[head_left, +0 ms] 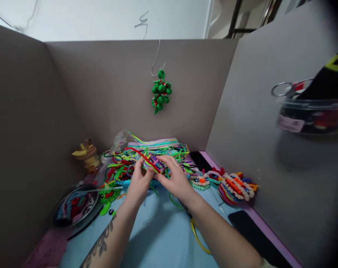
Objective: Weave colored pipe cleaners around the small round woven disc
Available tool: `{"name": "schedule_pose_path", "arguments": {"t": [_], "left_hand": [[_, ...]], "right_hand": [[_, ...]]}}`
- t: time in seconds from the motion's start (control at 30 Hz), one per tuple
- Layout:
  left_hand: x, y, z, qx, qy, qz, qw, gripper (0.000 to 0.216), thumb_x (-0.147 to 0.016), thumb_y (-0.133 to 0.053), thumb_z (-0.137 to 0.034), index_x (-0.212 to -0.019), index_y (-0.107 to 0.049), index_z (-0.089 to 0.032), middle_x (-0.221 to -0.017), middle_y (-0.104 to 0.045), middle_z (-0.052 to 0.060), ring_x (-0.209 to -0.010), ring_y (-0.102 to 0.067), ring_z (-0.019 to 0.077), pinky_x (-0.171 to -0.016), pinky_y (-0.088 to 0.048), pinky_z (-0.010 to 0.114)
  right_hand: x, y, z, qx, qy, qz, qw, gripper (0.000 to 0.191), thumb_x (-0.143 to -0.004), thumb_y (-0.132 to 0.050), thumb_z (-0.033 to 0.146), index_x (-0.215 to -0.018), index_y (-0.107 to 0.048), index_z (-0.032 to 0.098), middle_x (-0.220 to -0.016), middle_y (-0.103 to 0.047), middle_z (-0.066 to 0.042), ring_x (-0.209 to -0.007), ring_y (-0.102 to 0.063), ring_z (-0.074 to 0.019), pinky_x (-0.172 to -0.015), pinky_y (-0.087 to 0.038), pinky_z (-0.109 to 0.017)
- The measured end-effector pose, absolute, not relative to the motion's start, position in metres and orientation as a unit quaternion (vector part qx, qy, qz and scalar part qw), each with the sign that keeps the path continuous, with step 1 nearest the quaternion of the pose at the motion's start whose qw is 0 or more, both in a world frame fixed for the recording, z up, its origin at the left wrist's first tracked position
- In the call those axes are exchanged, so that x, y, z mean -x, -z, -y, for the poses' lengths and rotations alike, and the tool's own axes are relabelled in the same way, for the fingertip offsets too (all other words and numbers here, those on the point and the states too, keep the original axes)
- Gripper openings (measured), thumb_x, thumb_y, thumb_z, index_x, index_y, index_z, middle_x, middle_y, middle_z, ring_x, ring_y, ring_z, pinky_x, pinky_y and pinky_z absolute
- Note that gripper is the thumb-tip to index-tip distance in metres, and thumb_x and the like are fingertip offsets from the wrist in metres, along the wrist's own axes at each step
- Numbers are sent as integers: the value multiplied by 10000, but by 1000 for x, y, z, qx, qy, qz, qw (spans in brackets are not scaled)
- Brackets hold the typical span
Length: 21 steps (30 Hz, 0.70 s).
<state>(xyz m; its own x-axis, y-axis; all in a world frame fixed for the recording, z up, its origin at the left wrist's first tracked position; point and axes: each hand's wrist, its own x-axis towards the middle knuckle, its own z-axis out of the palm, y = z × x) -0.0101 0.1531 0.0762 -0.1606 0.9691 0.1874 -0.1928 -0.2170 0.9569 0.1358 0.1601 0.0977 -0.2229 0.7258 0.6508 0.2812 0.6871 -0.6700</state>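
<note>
Both my hands meet over a heap of loose pipe cleaners [118,160] at the back of the blue work surface. A red pipe cleaner [137,150] slants down from upper left, with a yellow-green strand close along its lower part. My left hand [141,180] is closed, thumb against fingers, at the near side of these strands. From the other side my right hand [176,180] pinches around their lower right end. Exactly which strands each hand grips is partly hidden by the fingers and the colourful heap behind.
A green pipe-cleaner ornament [161,91] hangs from a wire hook on the back panel. Finished colourful pieces [236,188] and a dark phone-like slab [252,230] lie right. At left are a round dish [76,206] and a tan pot [89,158]. A tub [311,115] juts from the right panel.
</note>
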Motion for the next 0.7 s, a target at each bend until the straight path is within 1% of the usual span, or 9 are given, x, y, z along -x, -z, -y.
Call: {"name": "schedule_pose_path", "arguments": {"t": [0.07,0.13,0.23,0.3,0.4,0.5,0.6,0.7], "left_hand": [[7,-80,-152,-423,-634,-404,506,571,-748,-671,-530,-1206,-511,-229,-1113,-627,78,-938,-621,209,-755,-517,301],[4,-84,-150,-391,-633,-391,542,557,-750,-665,-541,-1193,-522,-235,-1144,-616,76,-944,-621,204,-748,-527,304],[1,-91,-148,-378,-617,-382,575,529,-739,-714,-460,-1192,-548,-242,-1166,-605,68,-921,-631,188,-727,-535,289],[1,-93,-147,-380,-609,-357,597,558,-745,-730,-383,-1250,-521,-272,-1158,-608,55,-903,-645,176,-714,-534,267],[4,-94,-147,-371,-602,-312,634,599,-762,-722,-304,-1307,-474,-283,-1049,-648,37,-825,-664,150,-656,-524,218],[9,-95,-148,-359,-590,-289,664,501,-781,-694,-246,-1253,-523,-240,-961,-680,38,-786,-671,150,-621,-529,207],[13,-99,-150,-327,-586,-284,685,340,-831,-620,-212,-1168,-575,-206,-997,-699,51,-843,-681,171,-705,-565,269],[17,-103,-153,-260,-574,-293,719,256,-895,-516,-239,-1127,-595,-165,-1016,-711,73,-868,-692,195,-738,-583,325]], "right_hand": [[-136,-96,-161,352,-217,737,535,481,-768,-629,133,-1227,-541,247,-1198,-605,-69,-1128,-563,-218,-988,-444,-384],[-136,-94,-163,369,-227,718,544,473,-773,-605,122,-1225,-535,242,-1179,-628,-66,-1085,-592,-215,-959,-465,-381],[-135,-91,-164,372,-230,720,539,475,-766,-584,97,-1218,-533,236,-1168,-643,-59,-1048,-613,-205,-928,-487,-361],[-134,-90,-163,356,-229,736,529,478,-767,-562,81,-1218,-530,235,-1184,-638,-56,-1051,-613,-196,-923,-492,-347],[-132,-90,-161,329,-231,755,519,458,-779,-534,77,-1210,-524,232,-1201,-625,-61,-1069,-604,-191,-924,-492,-340],[-134,-91,-159,308,-234,769,510,481,-773,-544,87,-1229,-497,234,-1144,-629,-59,-1025,-610,-189,-906,-498,-344],[-141,-93,-162,297,-228,771,515,540,-740,-529,57,-1246,-465,231,-1127,-607,-61,-1055,-589,-194,-947,-472,-362],[-149,-94,-169,319,-223,743,544,499,-721,-474,28,-1181,-479,221,-1136,-583,-71,-1103,-564,-201,-986,-441,-385]]}}
